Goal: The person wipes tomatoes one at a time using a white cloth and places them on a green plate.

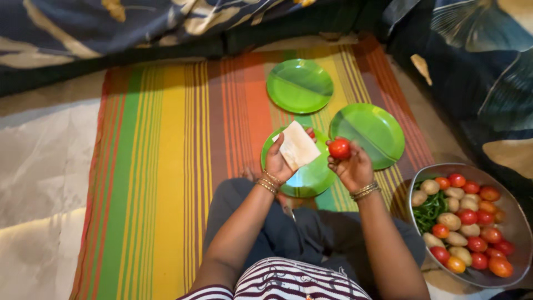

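My right hand [355, 166] pinches a red tomato [339, 148] at the fingertips while my left hand [277, 161] grips a folded pale cloth [298, 145] above the nearest green plate [311, 180]; I'd judge turning the tomato slowly against the cloth wipes it best. Two more green plates [300, 86] lie ahead, the steel bowl of vegetables [513, 222] sits right, and striped mat [166, 166] stretches left.
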